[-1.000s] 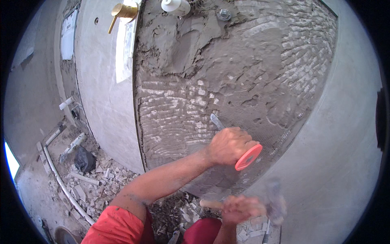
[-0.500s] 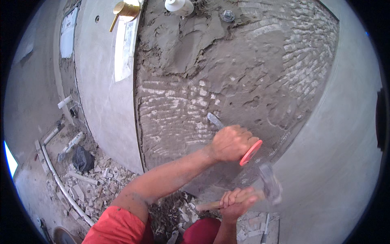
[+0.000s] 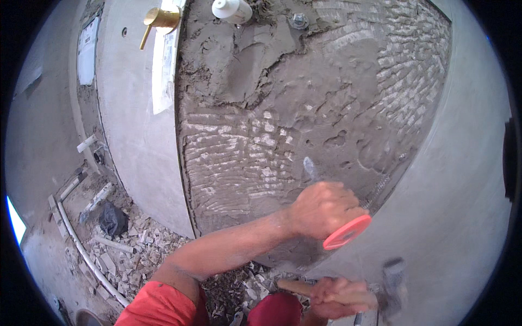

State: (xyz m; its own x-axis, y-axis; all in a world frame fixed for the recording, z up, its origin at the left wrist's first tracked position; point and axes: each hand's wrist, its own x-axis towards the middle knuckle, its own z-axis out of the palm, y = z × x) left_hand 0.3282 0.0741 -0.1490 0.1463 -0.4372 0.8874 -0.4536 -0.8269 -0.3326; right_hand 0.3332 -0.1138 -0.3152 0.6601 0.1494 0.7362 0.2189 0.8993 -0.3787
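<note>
My left hand is closed round a chisel that has an orange-red hand guard at its near end. The grey chisel blade points up and away, at the bare mortar patch of the wall; I cannot tell whether its tip touches. Lower down, my right hand grips the wooden handle of a hammer. The hammer head is smeared by motion and stands apart from the chisel, to its lower right.
Left of the patch are a grey wall panel and a brass valve handle. A white bottle-like fitting and a metal fitting jut from the mortar. Rubble, a white pipe and a black bag lie below left.
The hammer and my right hand have swung down and to the right, away from the chisel. My left hand and the chisel have shifted slightly right and down.
</note>
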